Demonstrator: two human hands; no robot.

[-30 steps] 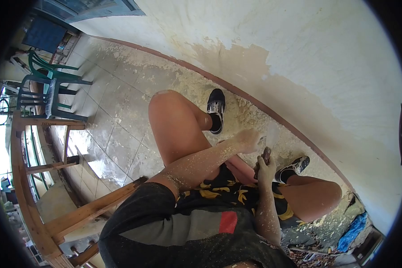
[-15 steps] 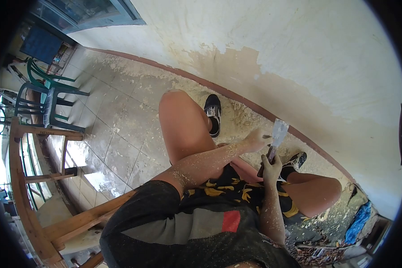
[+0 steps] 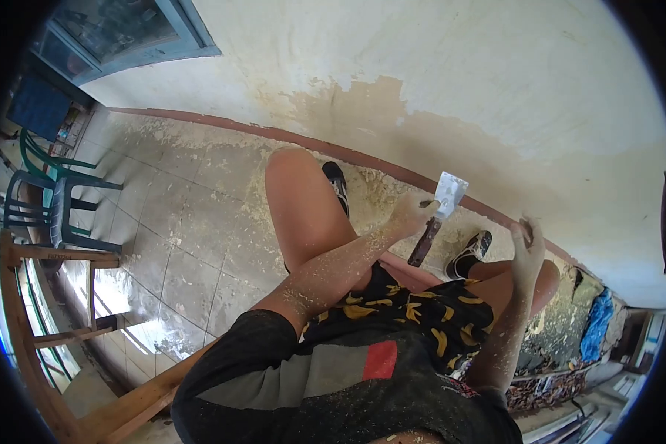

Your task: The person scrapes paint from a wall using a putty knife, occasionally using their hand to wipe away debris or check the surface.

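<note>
My left hand (image 3: 410, 216) pinches a putty knife (image 3: 450, 195) where the blade meets the handle. Its wide metal blade, smeared white, points up toward the wall. The dark brown handle hangs down toward my lap, free of my palm. My right hand (image 3: 527, 255) is raised off to the right, above my bent knee and in front of the wall's base. Its fingers are curled but apart, and I see nothing held in them. Pale dust and flakes coat both hands and forearms.
The wall (image 3: 459, 140) has a bare tan patch of peeled paint above a reddish-brown skirting strip (image 3: 311, 144). Paint flakes litter the tiled floor (image 3: 192, 274). Plastic chairs (image 3: 74, 211) and a wooden frame (image 3: 26, 325) stand left. A blue plastic scrap (image 3: 596, 325) lies right.
My right hand has let go of the putty knife's handle and moved right and up. My left hand now holds the tool, shifted slightly left. The view has turned slightly.
</note>
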